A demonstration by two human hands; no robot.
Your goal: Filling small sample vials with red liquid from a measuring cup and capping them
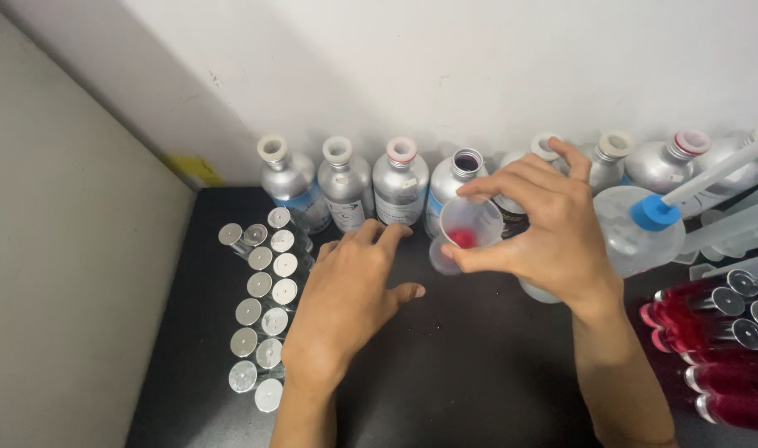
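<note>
The right hand (545, 228) hides most of one silver bottle (511, 187) at twelve o'clock. At three o'clock the picture's edge cuts off the syringes (740, 228) and the red vials (723, 353). Both forearms run out at six o'clock. Bottle labels are too blurred to tell.

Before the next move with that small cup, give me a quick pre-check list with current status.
1. Grip on small clear cup: right hand holds it by fingertips, tilted. Ok.
2. Cup contents: some red liquid at the bottom. Ok; amount cannot tell.
3. Uncapped silver bottle behind the cup: mouth open, dark inside. Ok; fill level cannot tell.
4. Left hand: fingers spread over the black tabletop, holding nothing. Ok.
5. Row of small silver-capped vials beside the left hand: close to the wrist. Knock risk, not ok.
6. Red-filled tubes lying at right: apart from both hands. Ok.
</note>
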